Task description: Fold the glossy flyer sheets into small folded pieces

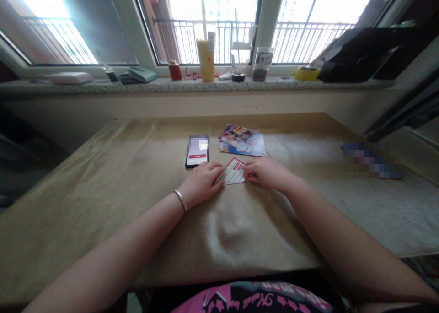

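A small white printed paper point(235, 173) with red edging and red boxes lies on the cloth-covered table point(151, 230), its top edge coming to a point. My left hand point(202, 182), with a silver bracelet at the wrist, holds its left edge, the fingers close together. At the right edge, my right hand point(262, 172) pinches the paper with its fingers curled in. Just beyond my left hand lies a phone point(197, 157), its screen lit and partly blurred out. A loose pile of colourful printed cards point(245, 141) sits behind the paper.
Along the stone windowsill point(164, 86) stand a red-capped jar point(174, 70), a tall yellow cup point(206, 61), clear containers point(262, 65), a yellow tape roll point(307, 73) and a black bag-like object point(356, 59). A blurred-out item point(372, 161) lies at the table's right.
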Available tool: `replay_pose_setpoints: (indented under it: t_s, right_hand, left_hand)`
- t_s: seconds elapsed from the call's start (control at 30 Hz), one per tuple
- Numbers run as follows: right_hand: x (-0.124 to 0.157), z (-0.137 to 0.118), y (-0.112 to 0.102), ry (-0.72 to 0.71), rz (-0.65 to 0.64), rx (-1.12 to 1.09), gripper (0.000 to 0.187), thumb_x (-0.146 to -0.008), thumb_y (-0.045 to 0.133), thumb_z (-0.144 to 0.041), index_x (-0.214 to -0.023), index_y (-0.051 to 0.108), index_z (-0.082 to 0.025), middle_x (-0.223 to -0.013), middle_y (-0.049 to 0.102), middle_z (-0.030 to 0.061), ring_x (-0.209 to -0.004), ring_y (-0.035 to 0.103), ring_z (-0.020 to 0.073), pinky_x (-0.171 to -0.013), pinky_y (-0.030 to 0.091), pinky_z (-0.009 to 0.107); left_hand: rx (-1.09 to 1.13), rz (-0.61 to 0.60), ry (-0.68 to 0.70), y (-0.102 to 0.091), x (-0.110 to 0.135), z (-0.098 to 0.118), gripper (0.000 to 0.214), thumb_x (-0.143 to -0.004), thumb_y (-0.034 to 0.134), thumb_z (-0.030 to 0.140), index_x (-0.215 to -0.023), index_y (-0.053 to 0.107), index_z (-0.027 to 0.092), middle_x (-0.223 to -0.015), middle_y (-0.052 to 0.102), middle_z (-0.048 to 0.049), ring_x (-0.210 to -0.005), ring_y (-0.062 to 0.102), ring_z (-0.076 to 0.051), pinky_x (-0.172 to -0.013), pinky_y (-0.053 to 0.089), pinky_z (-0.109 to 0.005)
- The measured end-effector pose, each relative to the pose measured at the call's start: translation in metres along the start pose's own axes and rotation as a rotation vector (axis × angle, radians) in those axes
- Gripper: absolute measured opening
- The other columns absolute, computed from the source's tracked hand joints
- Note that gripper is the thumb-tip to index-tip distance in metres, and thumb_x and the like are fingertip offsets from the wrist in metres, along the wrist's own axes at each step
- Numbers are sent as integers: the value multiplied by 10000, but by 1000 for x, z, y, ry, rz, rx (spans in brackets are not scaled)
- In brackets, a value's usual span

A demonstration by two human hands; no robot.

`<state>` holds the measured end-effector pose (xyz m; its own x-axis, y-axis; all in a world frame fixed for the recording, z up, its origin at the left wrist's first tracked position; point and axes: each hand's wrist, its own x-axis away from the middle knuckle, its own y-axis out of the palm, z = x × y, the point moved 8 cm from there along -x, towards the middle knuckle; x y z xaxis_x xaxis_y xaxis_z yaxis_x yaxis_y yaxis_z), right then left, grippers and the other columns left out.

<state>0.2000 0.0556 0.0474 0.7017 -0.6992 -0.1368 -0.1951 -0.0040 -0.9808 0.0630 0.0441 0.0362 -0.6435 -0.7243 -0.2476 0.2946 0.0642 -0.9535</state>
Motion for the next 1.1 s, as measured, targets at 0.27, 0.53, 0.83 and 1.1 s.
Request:
replay_pose_setpoints:
  t_s: [0.27,0.53,0.83,1.1]
  right_hand:
    - [-6,-19,-5,36,62,60,86,-788,608,-158,-759,668,-213,-804,706,20,-784,607,180,-772,343,308]
    - [4,-18,2,-20,115,36,94,-814,596,-178,-764,670,-208,-816,696,31,-801,583,175,-791,343,309]
    - [9,-15,-3,-14,168,54,73,-816,615,-197,-789,681,-211,-892,702,31,-861,575,184,-818,359,317]
    - [3,-12,0,44,212,167,151,-863,578,-277,-837,720,-235,-856,662,57,-837,514,203,-744,360,325]
  left_hand:
    - [58,-91,-162,3,-13,-3,392,-862,527,323,-1222,568,172,-1113,635,-107,-1009,567,-247,-894,437,-378]
    - [198,69,-232,5,-10,-11,464,-762,617,194,-1221,562,159,-1083,615,-94,-988,577,-225,-890,476,-366]
    - [816,164,-418,16,-2,-33,492,-763,583,84,-1244,489,132,-899,601,-29,-659,585,-74,-581,503,-190]
    - [1114,212,-635,24,5,-44,787,-789,596,76,-1447,193,231,-1364,429,-194,-713,653,-82,-596,540,-196]
